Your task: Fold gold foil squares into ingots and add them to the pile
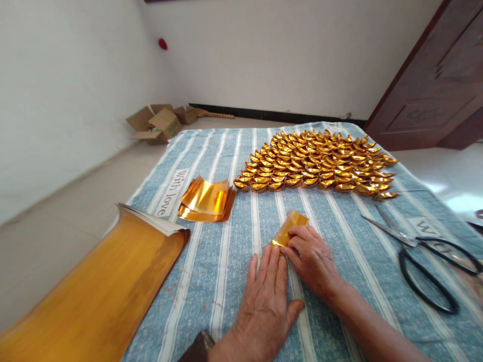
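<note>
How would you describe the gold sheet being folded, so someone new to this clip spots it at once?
Start at the blue striped cloth covering the surface, then come to its near middle, where the left hand and right hand meet. The gold sheet pokes out from under their fingertips. Unlike the folded gold ingots massed behind and the stack of gold squares to the left, it is single and under the hands.

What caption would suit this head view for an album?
Both hands, left hand and right hand, press a gold paper on a striped cloth near folded ingots.
</note>
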The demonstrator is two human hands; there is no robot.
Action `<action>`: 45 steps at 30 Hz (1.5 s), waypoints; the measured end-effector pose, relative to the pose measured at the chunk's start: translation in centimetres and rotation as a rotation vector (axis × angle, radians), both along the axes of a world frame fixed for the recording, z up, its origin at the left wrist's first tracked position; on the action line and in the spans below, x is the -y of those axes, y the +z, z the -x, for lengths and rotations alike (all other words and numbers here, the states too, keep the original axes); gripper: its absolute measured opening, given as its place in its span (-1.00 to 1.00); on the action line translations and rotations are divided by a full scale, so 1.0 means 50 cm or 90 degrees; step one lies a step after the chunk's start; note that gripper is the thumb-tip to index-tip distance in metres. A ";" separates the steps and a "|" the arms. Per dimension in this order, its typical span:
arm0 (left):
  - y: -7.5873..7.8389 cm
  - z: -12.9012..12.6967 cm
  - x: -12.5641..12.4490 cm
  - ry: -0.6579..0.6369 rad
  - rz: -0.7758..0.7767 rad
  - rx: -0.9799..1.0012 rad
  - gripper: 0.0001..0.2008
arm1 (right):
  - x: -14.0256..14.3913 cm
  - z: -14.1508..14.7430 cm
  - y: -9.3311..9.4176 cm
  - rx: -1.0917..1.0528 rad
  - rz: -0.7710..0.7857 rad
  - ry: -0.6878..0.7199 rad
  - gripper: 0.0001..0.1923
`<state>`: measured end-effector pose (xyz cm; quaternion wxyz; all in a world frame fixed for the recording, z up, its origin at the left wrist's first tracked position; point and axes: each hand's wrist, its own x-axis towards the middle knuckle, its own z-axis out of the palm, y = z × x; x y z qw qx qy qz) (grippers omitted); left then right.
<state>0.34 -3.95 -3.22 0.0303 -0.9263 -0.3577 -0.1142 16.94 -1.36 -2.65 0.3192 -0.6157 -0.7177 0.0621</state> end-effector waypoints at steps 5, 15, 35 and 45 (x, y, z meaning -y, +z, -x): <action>0.002 0.000 0.000 -0.002 0.009 -0.005 -0.34 | 0.000 0.000 -0.002 0.003 0.003 0.001 -0.79; 0.003 -0.002 0.001 -0.002 0.011 0.006 -0.34 | -0.001 -0.002 -0.005 0.005 -0.001 0.003 -0.76; 0.006 -0.004 -0.001 0.003 0.016 -0.037 -0.32 | 0.001 0.000 -0.003 0.011 -0.003 0.000 -0.78; 0.001 -0.004 0.000 0.004 0.031 -0.021 -0.30 | 0.001 0.000 0.000 0.011 0.006 0.000 -0.78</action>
